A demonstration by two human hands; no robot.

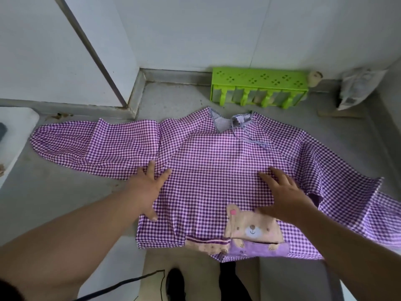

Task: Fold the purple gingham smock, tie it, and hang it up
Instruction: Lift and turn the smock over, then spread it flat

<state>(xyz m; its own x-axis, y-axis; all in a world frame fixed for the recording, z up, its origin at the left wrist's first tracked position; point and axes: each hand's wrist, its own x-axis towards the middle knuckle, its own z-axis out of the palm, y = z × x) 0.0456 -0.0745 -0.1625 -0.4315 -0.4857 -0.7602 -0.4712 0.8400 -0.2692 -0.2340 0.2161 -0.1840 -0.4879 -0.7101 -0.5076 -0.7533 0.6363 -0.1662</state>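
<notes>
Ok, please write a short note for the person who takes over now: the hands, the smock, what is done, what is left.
Left hand: open, flat on the smock, at its left side.
Right hand: open, flat on the smock, just above the bear pocket.
Smock: spread front up on the grey counter, both sleeves out, neck tie loose.
Done: laid out.
Left: fold, tie, hang up.

The purple gingham smock lay spread flat on the grey counter, sleeves out wide, bear pocket at the near hem, neck ties loose.
</notes>
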